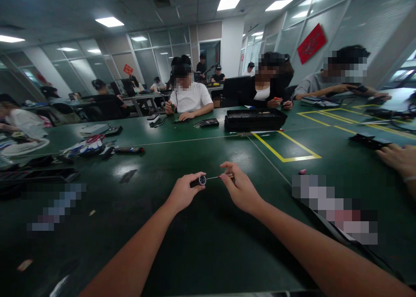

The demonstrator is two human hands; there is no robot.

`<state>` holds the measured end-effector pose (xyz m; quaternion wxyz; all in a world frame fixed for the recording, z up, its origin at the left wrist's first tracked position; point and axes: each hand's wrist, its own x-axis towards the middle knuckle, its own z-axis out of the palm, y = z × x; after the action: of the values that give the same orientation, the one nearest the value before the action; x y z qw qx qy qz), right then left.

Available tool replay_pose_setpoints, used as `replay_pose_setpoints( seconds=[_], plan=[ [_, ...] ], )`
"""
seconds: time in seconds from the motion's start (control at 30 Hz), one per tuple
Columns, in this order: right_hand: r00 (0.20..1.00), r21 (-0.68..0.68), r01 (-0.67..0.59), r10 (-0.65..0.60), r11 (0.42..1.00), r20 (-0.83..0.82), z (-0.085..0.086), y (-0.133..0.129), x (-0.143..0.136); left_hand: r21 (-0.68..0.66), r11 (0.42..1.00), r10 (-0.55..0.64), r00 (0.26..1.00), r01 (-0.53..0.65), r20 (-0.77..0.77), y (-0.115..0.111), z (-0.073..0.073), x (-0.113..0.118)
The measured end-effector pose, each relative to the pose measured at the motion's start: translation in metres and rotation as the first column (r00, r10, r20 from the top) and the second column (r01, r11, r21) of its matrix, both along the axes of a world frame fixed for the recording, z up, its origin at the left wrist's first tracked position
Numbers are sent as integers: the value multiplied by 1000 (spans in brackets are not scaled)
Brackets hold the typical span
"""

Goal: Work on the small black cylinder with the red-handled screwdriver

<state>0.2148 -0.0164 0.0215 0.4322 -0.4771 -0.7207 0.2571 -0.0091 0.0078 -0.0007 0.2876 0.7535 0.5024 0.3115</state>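
While the left hand (pixel 184 192) has its grip closed on a small black cylinder (pixel 198 182) above the green counter (pixel 195 249), the right hand (pixel 242 188) pinches a thin screwdriver (pixel 218 177), tip at the cylinder.

A short black cylindrical part (pixel 198 181), its pale-rimmed round face turned toward the camera, sits in the left hand (pixel 184 193). A slim screwdriver (pixel 213 178) lies nearly level in the right hand (pixel 241 188), its thin metal shaft reaching the part's rim.
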Motion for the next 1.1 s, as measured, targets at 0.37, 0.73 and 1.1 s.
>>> replay_pose_setpoints(
  seconds=[0.37, 0.73, 1.1],
  plan=[
    [979, -40, 49, -56, 998, -197, -4, 4, -2, 5, 1000, 9, 1000, -9, -23, 0, -2, 2],
    [674, -360, 11, -272, 933, -687, -18, 27, 0, 50, 998, 38, 986, -31, -163, 1, 7, 0],
    [887, -186, 40, -121, 982, -446, -16, 18, -1, 20, 1000, -2, 990, 4, -143, -5, 6, 6]
  ],
)
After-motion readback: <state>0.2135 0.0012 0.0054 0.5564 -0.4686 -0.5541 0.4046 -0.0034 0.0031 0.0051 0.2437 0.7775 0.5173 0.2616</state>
